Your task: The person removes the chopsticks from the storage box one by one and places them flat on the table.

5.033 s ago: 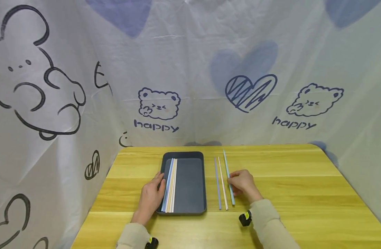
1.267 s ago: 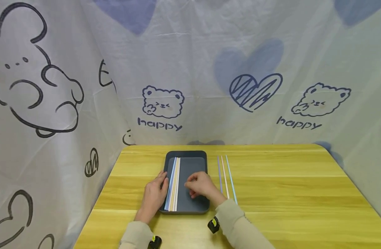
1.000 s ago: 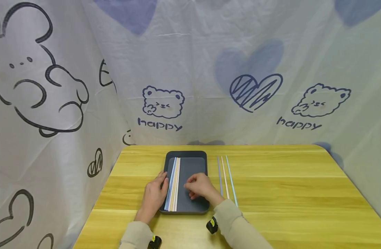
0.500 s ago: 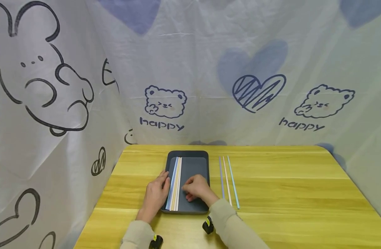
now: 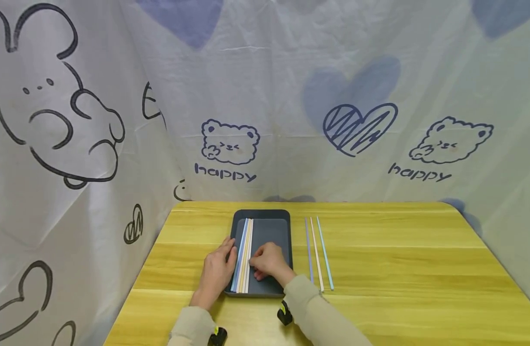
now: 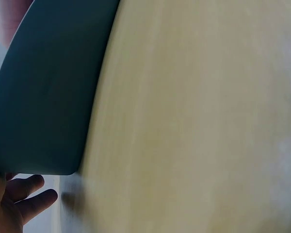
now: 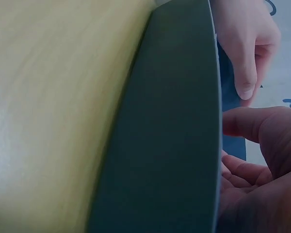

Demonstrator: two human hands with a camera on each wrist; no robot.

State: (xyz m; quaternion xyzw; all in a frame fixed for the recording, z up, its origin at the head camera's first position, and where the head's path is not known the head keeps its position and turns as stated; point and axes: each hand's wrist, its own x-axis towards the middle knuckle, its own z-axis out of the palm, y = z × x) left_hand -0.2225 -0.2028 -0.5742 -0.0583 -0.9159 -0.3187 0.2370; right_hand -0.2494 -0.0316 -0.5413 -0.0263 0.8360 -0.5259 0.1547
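Observation:
In the head view, a dark grey tray (image 5: 271, 281) holds several slim chopsticks (image 5: 242, 257), side by side along its left part. My left hand (image 5: 216, 270) rests at the tray's left rim, thumb over the edge; some of its fingers (image 6: 36, 203) show spread outside the tray wall in the left wrist view. Inside the tray, my right hand (image 5: 268, 262) has thumb and index finger brought together at the rightmost, white chopstick (image 5: 249, 240). Whether they pinch it I cannot tell. The tray wall hides the fingertips in the right wrist view.
Three more chopsticks lie on the wooden table (image 5: 399, 269) right of the tray: a purple one (image 5: 308, 240), a pale pinkish-white one (image 5: 315, 247) and a light blue one (image 5: 325, 254). A printed white curtain (image 5: 273, 96) hangs behind and to the left.
Five seconds ago my right hand held the light blue chopstick at the table's right; that chopstick now lies there. The hand has since moved into the tray and shifted left to the white chopstick.

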